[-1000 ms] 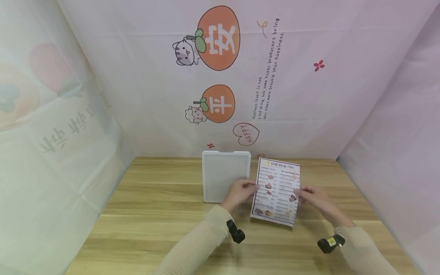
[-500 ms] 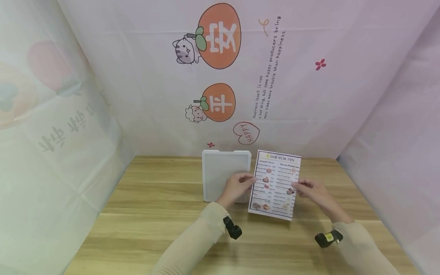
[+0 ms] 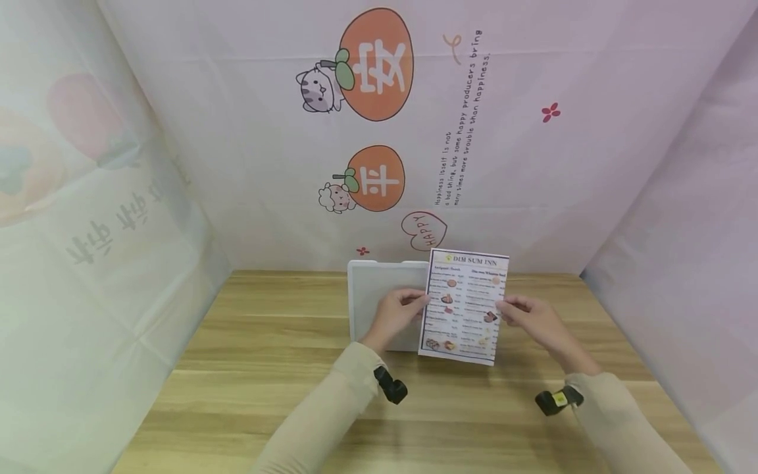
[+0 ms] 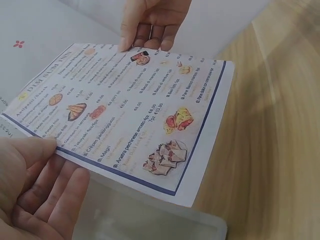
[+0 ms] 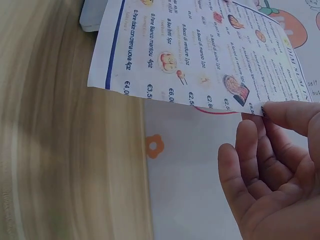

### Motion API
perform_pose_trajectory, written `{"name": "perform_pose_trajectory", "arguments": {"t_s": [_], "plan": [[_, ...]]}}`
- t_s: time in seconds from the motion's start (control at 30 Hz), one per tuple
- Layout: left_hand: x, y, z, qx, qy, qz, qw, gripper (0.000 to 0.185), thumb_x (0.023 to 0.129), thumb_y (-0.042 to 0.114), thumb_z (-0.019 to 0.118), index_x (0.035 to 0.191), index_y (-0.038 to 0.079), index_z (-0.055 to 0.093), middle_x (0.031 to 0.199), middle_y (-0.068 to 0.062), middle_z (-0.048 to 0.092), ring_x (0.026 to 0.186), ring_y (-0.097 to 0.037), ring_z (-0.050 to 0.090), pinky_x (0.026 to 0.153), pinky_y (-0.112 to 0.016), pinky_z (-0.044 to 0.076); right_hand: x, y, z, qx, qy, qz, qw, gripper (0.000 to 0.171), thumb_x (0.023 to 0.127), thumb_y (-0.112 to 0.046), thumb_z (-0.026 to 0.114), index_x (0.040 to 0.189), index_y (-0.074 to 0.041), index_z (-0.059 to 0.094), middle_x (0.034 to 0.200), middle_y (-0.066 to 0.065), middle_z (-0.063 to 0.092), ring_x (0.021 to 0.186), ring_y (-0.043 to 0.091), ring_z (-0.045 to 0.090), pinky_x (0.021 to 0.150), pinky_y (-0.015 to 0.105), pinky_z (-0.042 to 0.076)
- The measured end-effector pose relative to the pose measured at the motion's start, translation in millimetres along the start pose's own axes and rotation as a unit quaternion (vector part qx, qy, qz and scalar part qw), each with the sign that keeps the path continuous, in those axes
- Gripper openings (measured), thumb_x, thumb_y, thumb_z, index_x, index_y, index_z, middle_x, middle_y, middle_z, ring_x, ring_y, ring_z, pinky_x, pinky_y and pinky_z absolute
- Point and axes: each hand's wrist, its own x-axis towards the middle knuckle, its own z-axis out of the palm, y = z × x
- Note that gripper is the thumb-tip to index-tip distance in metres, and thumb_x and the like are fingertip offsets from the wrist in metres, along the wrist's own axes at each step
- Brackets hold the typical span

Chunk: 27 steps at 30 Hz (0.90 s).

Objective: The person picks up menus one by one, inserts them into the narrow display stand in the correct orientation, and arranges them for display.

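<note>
Left hand (image 3: 395,315) and right hand (image 3: 529,317) are pinching opposite side edges of menu sheet (image 3: 464,306); probably light, floppy, best gripped mid-edge.

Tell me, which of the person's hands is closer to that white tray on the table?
Left. The left hand pinches the menu's left edge right in front of the white tray; the right hand pinches the menu's far edge, away from it.

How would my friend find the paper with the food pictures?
Look at the far middle of the wooden table, just before the pink wall. Two hands hold up a menu beside a plain white tray. Only the menu has printed words and small food photos.
</note>
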Motion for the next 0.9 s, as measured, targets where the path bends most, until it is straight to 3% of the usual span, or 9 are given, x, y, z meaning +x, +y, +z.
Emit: {"name": "perform_pose_trajectory", "arguments": {"t_s": [0.13, 0.53, 0.9], "plan": [[0.5, 3.5, -6.5, 0.000, 0.008, 0.005, 1.0000, 0.024, 0.094, 0.024, 0.072, 0.109, 0.005, 0.074, 0.095, -0.002, 0.072, 0.084, -0.014, 0.071, 0.075, -0.025, 0.059, 3.7, -8.1, 2.0, -0.012, 0.013, -0.027, 0.999, 0.061, 0.101, -0.049, 0.055, 0.130, 0.005, 0.059, 0.121, 0.021, 0.065, 0.111, 0.038, 0.062, 0.097, 0.052, 0.049], [2.5, 18.2, -28.2, 0.027, 0.024, 0.008, 0.9993, 0.027, 0.096, 0.029, 0.071, 0.111, 0.007, 0.074, 0.099, -0.002, 0.071, 0.090, -0.015, 0.069, 0.077, -0.024, 0.058, 14.3, -27.7, 10.1, -0.016, 0.024, -0.043, 0.999, 0.062, 0.100, -0.055, 0.053, 0.129, 0.000, 0.060, 0.124, 0.020, 0.064, 0.114, 0.037, 0.060, 0.098, 0.052, 0.048], [3.7, 34.0, -52.1, 0.045, 0.030, 0.023, 0.9983, 0.029, 0.097, 0.034, 0.069, 0.114, 0.011, 0.074, 0.103, -0.001, 0.071, 0.095, -0.016, 0.069, 0.082, -0.027, 0.058, 26.9, -51.8, 14.9, 0.011, 0.014, -0.075, 0.997, 0.059, 0.102, -0.050, 0.053, 0.127, 0.003, 0.060, 0.127, 0.021, 0.063, 0.117, 0.035, 0.059, 0.102, 0.053, 0.045]]}}
